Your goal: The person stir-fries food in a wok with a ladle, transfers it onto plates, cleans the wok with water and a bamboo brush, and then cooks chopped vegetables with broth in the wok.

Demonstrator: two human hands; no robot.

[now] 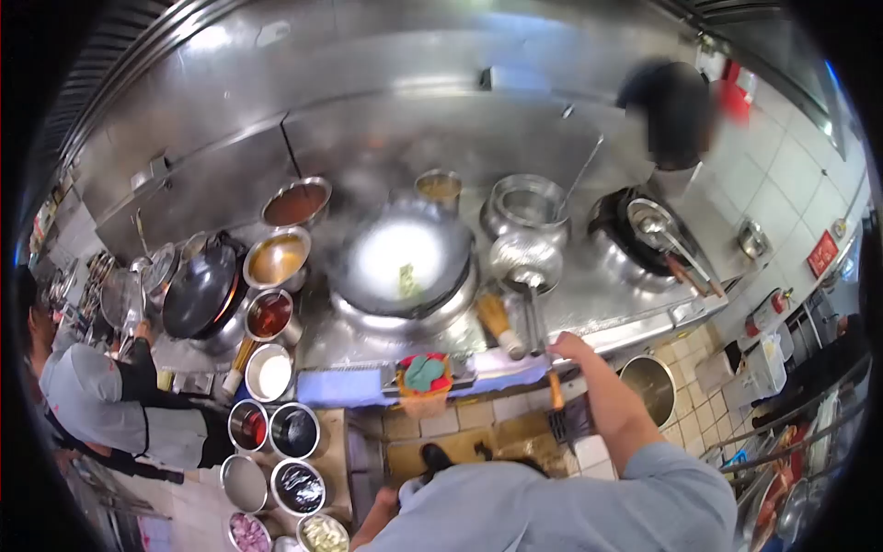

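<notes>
My right hand (570,347) reaches forward at the counter's front edge, its fingers curled close beside the long handles of a ladle (528,279); what they grip, if anything, I cannot make out. The ladle rests at a round wire strainer (524,253), and a wooden handle end (556,391) juts past the edge. Left of these handles lies a bamboo wok brush (497,320). Down by my side is my left hand (383,504), its fingers hidden. Ahead, a large wok (451,267) on the burner holds steaming whitish contents with some green pieces (407,279).
Bowls of sauce (278,259) and several metal pots (296,483) line the left. Another wok (198,294) stands near a co-worker (120,396). At right are a metal pot (529,204) and a burner with a strainer (651,224). A bucket (648,388) stands below.
</notes>
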